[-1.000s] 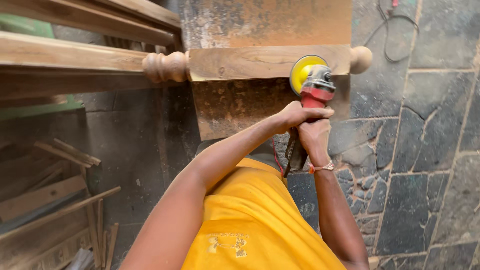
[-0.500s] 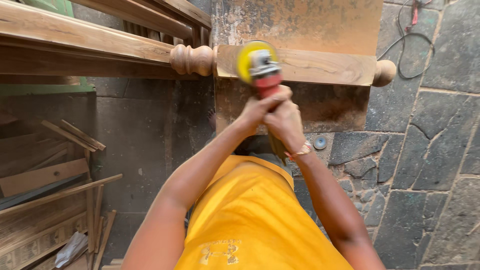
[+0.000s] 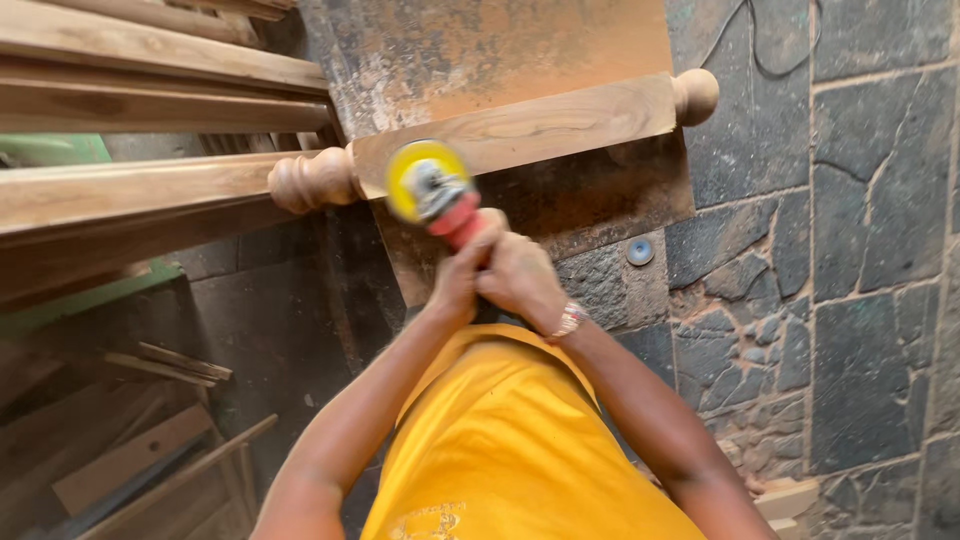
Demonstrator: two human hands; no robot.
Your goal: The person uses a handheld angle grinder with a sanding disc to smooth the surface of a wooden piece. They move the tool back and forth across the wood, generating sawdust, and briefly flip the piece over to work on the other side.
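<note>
Stacking up along the left side, long timber rails point(image 3: 130, 190) lie in rough rows, pale brown and dusty, with loose offcuts point(image 3: 130, 450) piled on the floor below them. Just right of the rails, a turned wooden post point(image 3: 520, 130) rests across a rusty metal sheet point(image 3: 500, 60); its left end is lathed into rounded beads, its middle is a flat square section with clear grain, and its far end finishes in a smooth ball.

The angle grinder point(image 3: 435, 195), with a yellow sanding disc and a red body, sits against the lower edge of the post near the beaded end. The left hand point(image 3: 455, 280) has its fingers clamped on the grinder's body, and the right hand point(image 3: 520, 280), wearing a bracelet at the wrist, is wrapped over it, fingers likewise clamped on the tool. Both arms reach forward from a bright yellow shirt point(image 3: 520, 450).

Sanding here would go best, it seems, with the disc held shallow to the wood, light even pressure, and steady passes along the grain so no hollow is dug near the beads.

Further right, the floor point(image 3: 860, 300) is irregular dark stone with pale mortar joints, where a small round disc point(image 3: 640, 251) lies and a thin cable point(image 3: 760, 50) trails.
</note>
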